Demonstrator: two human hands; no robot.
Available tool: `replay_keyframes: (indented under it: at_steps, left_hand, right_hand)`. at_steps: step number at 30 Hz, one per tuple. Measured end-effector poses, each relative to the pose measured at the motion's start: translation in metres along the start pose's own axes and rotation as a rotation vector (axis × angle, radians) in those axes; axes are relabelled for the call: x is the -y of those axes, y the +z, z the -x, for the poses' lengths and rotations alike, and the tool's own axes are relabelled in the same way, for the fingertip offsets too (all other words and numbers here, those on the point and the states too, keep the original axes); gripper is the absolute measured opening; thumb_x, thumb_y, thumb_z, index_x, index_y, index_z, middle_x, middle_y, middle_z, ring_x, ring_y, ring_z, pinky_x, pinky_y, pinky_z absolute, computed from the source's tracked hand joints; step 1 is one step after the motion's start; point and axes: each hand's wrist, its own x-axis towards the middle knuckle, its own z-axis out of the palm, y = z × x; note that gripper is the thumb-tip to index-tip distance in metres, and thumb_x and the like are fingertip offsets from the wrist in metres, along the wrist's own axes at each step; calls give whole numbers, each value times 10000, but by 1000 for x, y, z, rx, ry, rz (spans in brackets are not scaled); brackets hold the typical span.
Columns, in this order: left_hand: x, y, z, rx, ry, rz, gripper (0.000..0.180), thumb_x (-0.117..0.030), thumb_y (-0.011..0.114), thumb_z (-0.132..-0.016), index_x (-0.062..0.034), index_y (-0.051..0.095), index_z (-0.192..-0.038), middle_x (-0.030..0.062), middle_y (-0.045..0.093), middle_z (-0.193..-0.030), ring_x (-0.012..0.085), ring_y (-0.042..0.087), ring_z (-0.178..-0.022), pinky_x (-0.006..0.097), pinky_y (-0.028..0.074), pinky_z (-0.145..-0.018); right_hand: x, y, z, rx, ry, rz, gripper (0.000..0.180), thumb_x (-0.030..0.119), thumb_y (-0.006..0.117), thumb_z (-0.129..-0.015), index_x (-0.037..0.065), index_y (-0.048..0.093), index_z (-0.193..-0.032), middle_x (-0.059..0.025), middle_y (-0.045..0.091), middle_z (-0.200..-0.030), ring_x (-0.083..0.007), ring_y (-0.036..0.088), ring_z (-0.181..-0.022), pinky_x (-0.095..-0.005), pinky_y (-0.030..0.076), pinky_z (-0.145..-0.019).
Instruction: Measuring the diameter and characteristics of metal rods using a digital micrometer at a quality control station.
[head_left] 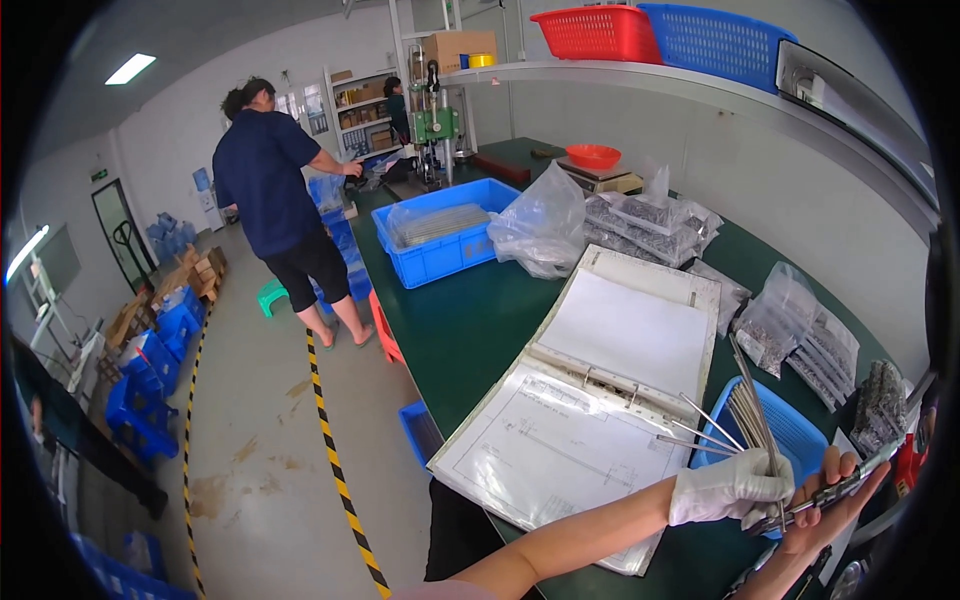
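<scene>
An open ring binder (600, 402) with a line drawing was spread on the green desk (440, 345), left of the hands. Thin metal rods (706, 437) were pinched in the closed, gloved left hand (735, 487), with more in the blue basket (802, 428) just beyond. By the partly curled, bare right hand (815, 510), a slim, caliper-like tool (838, 491) was held near the glove. Apparently, a rod was being presented to the tool; steady alignment seemed called for next.
</scene>
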Motion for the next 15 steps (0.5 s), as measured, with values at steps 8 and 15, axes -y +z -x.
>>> replay_keyframes:
  at_steps: [8,15]
  left_hand:
    - [-2,1,2,-23,28,-53,241,-224,638,-741,-13,522,-730,49,544,-578,80,508,-408,158,375,-352]
    - [-6,4,2,-30,33,-85,210,-198,625,-746,-15,528,-706,45,538,-568,85,493,-398,168,368,-354]
  right_hand:
    - [0,-7,-1,80,8,20,528,535,270,-844,38,363,-693,-62,363,-615,-183,446,-294,-246,370,-230]
    - [0,-11,-2,90,-16,56,511,512,261,-857,38,364,-698,-61,365,-618,-167,452,-302,-235,390,-247]
